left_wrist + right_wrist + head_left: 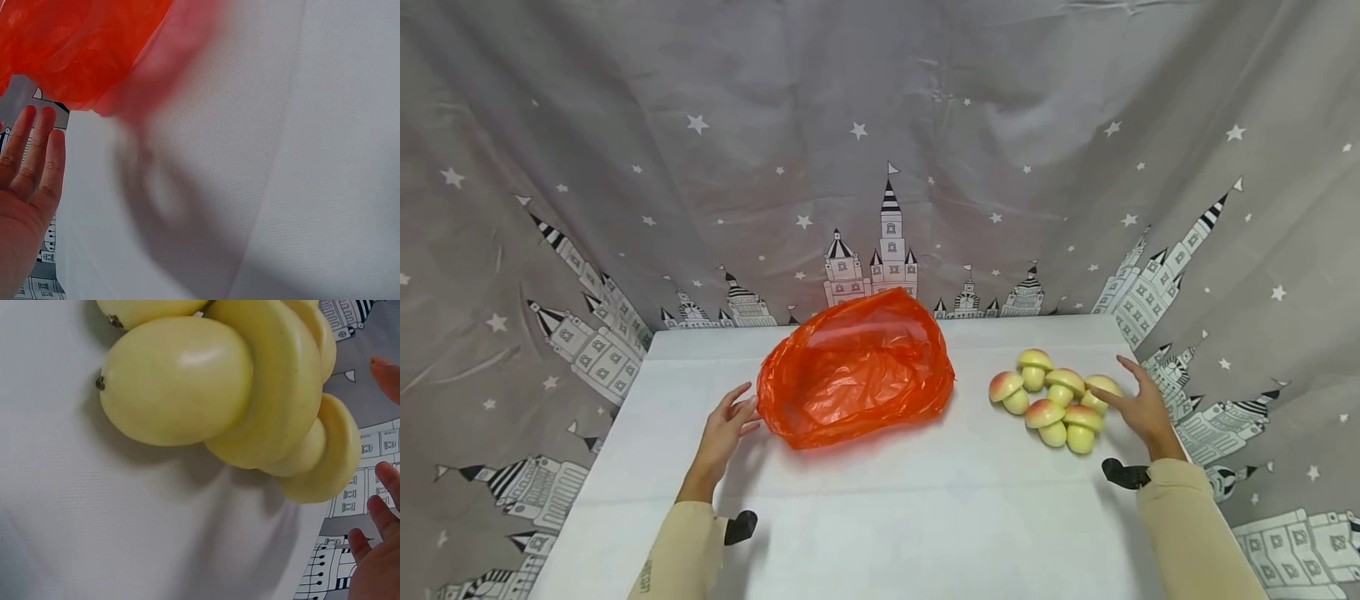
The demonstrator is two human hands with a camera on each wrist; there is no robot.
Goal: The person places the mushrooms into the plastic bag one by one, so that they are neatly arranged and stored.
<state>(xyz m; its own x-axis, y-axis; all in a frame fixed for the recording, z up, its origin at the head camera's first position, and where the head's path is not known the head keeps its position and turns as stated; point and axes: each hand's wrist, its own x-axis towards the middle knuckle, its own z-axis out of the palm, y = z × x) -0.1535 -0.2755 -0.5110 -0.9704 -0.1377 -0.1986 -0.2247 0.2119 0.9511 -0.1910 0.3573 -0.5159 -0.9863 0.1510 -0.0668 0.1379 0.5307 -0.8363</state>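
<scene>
An orange-red plastic bag lies spread on the white table with its wide mouth facing up. Close at its left rim is my left hand, its fingers extended and the fingertips right by the plastic. In the left wrist view three straight fingers of that hand show below the bag. On the right, several yellow mushroom-shaped pieces with reddish patches on some caps sit in a cluster. My right hand hovers at the cluster's right side, thumb and fingers spread. Smooth yellow stems fill the right wrist view.
The white table reaches back to a grey curtain printed with castles and stars, which also hangs along both sides. A dark strap piece juts from the left sleeve, another from the right.
</scene>
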